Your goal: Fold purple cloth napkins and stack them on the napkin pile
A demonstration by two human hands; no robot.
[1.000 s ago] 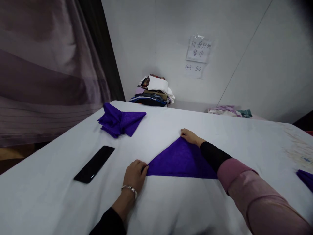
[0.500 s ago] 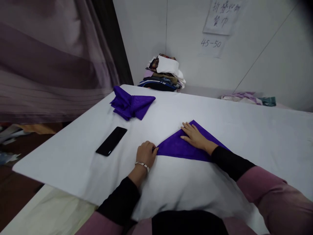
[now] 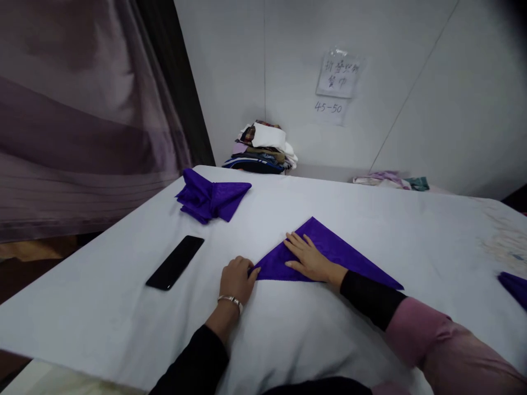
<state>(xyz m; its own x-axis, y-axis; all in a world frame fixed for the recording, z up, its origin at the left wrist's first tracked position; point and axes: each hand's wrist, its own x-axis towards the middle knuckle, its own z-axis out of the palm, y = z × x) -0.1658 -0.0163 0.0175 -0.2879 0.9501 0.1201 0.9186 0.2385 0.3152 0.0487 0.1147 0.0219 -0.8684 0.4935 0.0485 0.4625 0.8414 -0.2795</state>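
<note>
A purple cloth (image 3: 337,249) folded into a triangle lies flat on the white-covered table (image 3: 280,334), its peak pointing away from me. My left hand (image 3: 237,280), with a silver bracelet at the wrist, pinches the triangle's left corner between thumb and fingers. Spread flat on the left half of the cloth is my right hand (image 3: 307,258), fingers apart and pressing on it. A second purple cloth (image 3: 212,195), gathered into a winged shape, sits at the table's far left.
A black phone (image 3: 175,262) lies left of my left hand. Stacked clothes (image 3: 263,148) stand beyond the far edge, with more fabric (image 3: 382,179) to their right. Another purple cloth (image 3: 516,289) shows at the right edge. A pinkish curtain (image 3: 82,120) hangs on the left.
My view has tilted up and shifted right, bringing a purple cloth into sight at the right edge. My right hand has slid slightly left along the triangle; the left still pinches the corner.
</note>
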